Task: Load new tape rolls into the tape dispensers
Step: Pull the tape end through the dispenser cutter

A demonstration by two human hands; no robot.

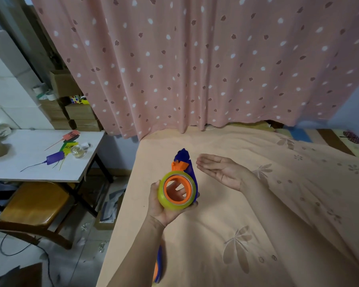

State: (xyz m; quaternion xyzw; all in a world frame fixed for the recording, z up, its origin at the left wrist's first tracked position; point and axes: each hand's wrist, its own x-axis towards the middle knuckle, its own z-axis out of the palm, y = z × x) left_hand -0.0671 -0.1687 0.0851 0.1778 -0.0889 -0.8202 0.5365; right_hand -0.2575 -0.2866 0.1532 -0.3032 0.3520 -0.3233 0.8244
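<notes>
Underfoot, so to speak, a peach bedspread [247, 214] printed with faint leaf sprigs, soft and rumpled, running far to a pink curtain [195, 59] dotted white and hanging in loose folds; off left, a white table [29, 162] strewn with small odds and ends, a stack of cardboard boxes [79, 112], a glossy wooden chair [33, 204]. Near centre, above the spread, left hand [164, 208] curled under and gripping a blue-and-orange plastic tape dispenser [181, 162] with a glossy yellowish tape roll [177, 191] seated round its orange hub. Just right and apart, right hand [222, 170] with fingers straight, palm up, holding nothing.
</notes>
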